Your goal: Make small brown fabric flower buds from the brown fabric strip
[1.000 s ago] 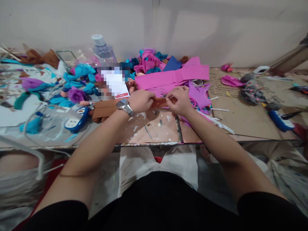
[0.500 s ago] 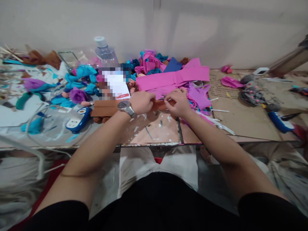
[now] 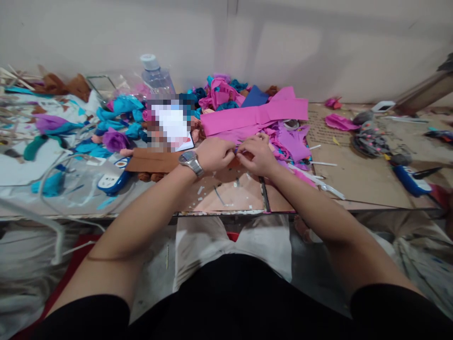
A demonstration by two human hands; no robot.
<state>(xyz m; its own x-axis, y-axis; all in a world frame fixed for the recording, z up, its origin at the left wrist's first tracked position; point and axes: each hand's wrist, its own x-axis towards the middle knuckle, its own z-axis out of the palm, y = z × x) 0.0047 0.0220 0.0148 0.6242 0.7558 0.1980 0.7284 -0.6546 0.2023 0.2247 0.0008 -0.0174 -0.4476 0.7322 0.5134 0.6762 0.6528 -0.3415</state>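
Observation:
A long brown paper strip [image 3: 152, 160] lies across the cardboard-covered table [image 3: 354, 174], running left from my hands. My left hand [image 3: 212, 154], with a metal watch on the wrist, is closed on the strip's right end. My right hand [image 3: 256, 153] is closed too, pinching the same brown end just beside the left hand, the two almost touching. The part of the strip between my fingers is mostly hidden. Right behind my hands lies a folded pink paper sheet [image 3: 255, 115].
Piled at the back are pink, purple and blue paper scraps [image 3: 221, 92] and a plastic bottle [image 3: 155, 75]. Teal and purple paper flowers [image 3: 115, 139] and a blue-white power strip [image 3: 111, 179] lie left. A blue glue gun [image 3: 410, 178] lies right.
My two hands have drawn closer together over the brown strip, the right hand shifting left. The strip's left end has slid slightly.

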